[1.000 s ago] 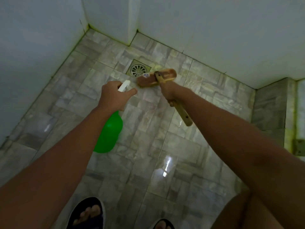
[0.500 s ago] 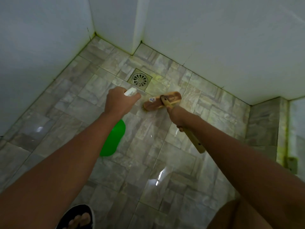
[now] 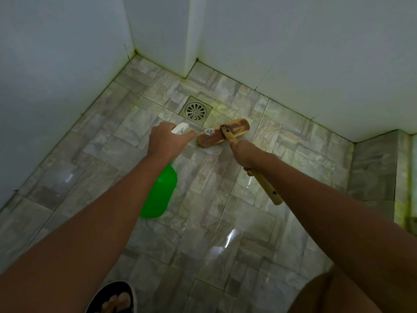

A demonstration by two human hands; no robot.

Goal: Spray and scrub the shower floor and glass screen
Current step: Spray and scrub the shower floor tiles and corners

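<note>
1. Green spray bottle point(image 3: 160, 193) is gripped at its white trigger head by the left hand point(image 3: 167, 141), fingers curled round it, nozzle aimed toward the drain point(image 3: 195, 110) near the floor's far corner.
2. Right hand point(image 3: 244, 154) is wrapped round the wooden scrub brush point(image 3: 223, 132) handle; brush head lies on the shower floor point(image 3: 203, 222), just beside the drain.
3. Step in hand, as judged: floor spraying and scrubbing.
4. Next move calls for firm strokes outward; glass screen not identifiable.
</note>
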